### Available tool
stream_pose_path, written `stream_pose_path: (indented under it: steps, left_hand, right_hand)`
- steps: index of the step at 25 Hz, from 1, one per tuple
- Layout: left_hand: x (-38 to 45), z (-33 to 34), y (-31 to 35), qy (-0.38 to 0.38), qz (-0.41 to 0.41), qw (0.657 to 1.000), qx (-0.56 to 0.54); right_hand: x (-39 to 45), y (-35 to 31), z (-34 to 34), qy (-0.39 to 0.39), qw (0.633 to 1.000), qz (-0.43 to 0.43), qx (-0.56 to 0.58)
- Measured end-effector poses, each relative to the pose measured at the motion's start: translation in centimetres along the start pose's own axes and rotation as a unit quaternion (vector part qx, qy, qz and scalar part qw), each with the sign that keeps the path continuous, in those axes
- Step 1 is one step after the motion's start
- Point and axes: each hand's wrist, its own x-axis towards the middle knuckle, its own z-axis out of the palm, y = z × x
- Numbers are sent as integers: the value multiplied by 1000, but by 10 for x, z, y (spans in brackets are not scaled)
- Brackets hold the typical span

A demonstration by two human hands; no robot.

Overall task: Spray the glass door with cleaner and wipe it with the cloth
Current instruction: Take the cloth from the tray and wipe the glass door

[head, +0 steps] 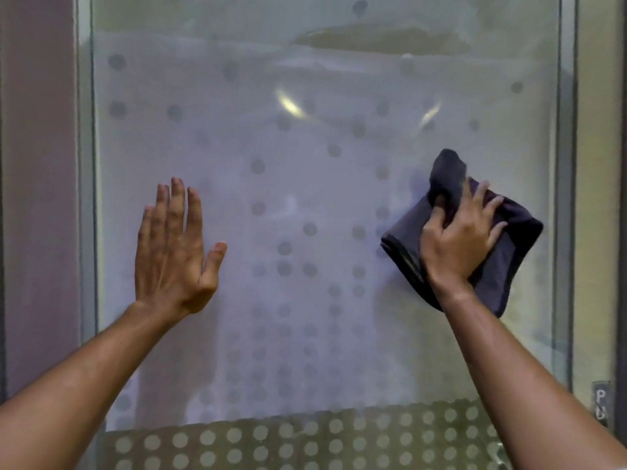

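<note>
Frosted glass door (305, 198) with grey dot pattern, metal-framed. Dark grey folded cloth (502, 266): against the pane near the door's right edge, fingers of right hand (454, 239) curled into its folds. Left hand (173, 252): fingers straight, flat toward the left edge, holding nothing.

Glass door (305, 198) cut off all round; small sign (600, 403) lettering cropped at right edge.

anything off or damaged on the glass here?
No damage visible. The glass door looks hazy, with streaky smears near the top, and the cloth is bunched, one corner sticking up. Right hand holds it against the glass; left hand is flat and open.
</note>
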Motion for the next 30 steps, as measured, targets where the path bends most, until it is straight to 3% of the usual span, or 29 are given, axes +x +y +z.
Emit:
stream_pose_path:
  steps: [3, 5, 7, 9, 11, 13, 14, 17, 20, 22, 24, 27, 28, 30]
  left_hand:
    - [1, 1, -1, 1, 4, 1000, -4]
    - [0, 1, -1, -1, 3, 1000, -12]
    - [0, 1, 0, 1, 0, 1000, -10]
    - [1, 1, 0, 0, 1, 1000, -13]
    - [1, -1, 0, -3, 4, 1000, -16]
    - [0, -1, 1, -2, 1, 1000, -15]
    - [-1, 0, 1, 0, 0, 1000, -16]
    - [0, 0, 0, 0, 5, 1000, -16]
    - [0, 0, 0, 0, 3, 1000, -10]
    - [-1, -1, 0, -2, 3, 1000, -12]
    - [0, -1, 1, -5, 4, 1000, -13]
    - [0, -3, 1, -11, 8, 1000, -19]
    - [0, -3, 1, -13, 7, 1000, -20]
    - [-1, -3, 1, -13, 6, 1000, -22]
  right_hand:
    - [-63, 7, -3, -88, 957, -275, -2]
    - [-94, 36, -12, -118, 925, -359, -30]
    - [-92, 62, -20, -103, 946, -306, -43]
    - [-67, 71, -23, -64, 985, -156, -43]
    - [-29, 61, -22, -24, 999, -17, -31]
    - [3, 39, -17, -8, 999, 36, -22]
    - [9, 25, -12, -10, 999, 21, -21]
    - [-22, -14, -2, -63, 985, -159, -6]
    - [-95, -21, 0, -148, 901, -408, -16]
    - [-123, -9, -4, -160, 852, -498, -33]
    - [-107, -9, -3, -134, 872, -470, -32]
    - [-52, -46, 2, -94, 961, -261, -14]
    - [-40, -62, 5, -98, 972, -215, 3]
    - [-41, -86, 9, -113, 967, -227, 14]
